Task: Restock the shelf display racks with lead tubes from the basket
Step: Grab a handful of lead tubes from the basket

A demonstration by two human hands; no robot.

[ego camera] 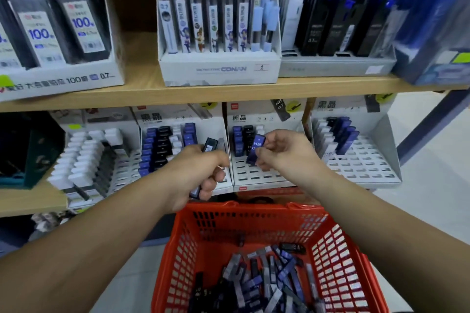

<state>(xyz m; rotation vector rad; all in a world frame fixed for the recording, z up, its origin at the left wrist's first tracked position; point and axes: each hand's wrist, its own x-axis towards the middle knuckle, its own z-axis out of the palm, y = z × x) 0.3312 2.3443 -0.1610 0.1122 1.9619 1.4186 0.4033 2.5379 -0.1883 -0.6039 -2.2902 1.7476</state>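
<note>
A red plastic basket (pixel 254 213) stands below the shelf, its bottom covered with several blue, black and grey lead tubes (pixel 267 284). My left hand (pixel 195 173) grips a small bunch of tubes; a black one (pixel 210 145) sticks out at the top and a blue end shows at the bottom. My right hand (pixel 284 151) pinches a blue tube marked HB (pixel 255 150) upright over the middle white display rack (pixel 254 175), whose front slots are unfilled. Blue and black tubes stand in that rack's back rows.
Similar white racks stand on the lower shelf to the left (pixel 178 140) and right (pixel 361 157), both partly filled. The wooden upper shelf (pixel 203 95) carries a Conan lead box (pixel 218 68) and other refill boxes. A blue shelf post (pixel 432 124) slants at the right.
</note>
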